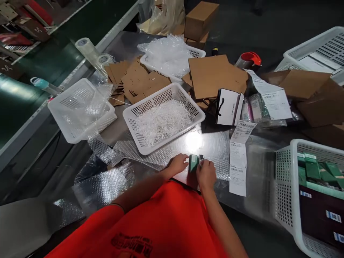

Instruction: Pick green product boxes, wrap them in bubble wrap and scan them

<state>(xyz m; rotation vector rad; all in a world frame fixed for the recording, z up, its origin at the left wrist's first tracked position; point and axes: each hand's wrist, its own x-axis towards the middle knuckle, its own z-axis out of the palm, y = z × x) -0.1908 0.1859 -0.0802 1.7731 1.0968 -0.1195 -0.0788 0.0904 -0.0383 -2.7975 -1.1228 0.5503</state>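
A small green box [192, 163] stands on the bubble wrap close to my body. My left hand [177, 165] is just left of it, fingers loosely bent and apart; whether a fingertip touches the box I cannot tell. At the box's right side, my right hand [206, 174] is closed on a small dark item with a shiny silver top [201, 157], mostly hidden by the fingers. The bubble wrap [215, 150] lies flat under both hands and stretches off to the left.
Ahead is a white basket [129, 114] of shredded paper filler. Shipping labels [238, 157] and a white paper bag [228, 107] lie to the right. A basket [285, 186] with green boxes stands far right, flattened cardboard [215, 75] behind. A conveyor [80, 28] runs along the left.
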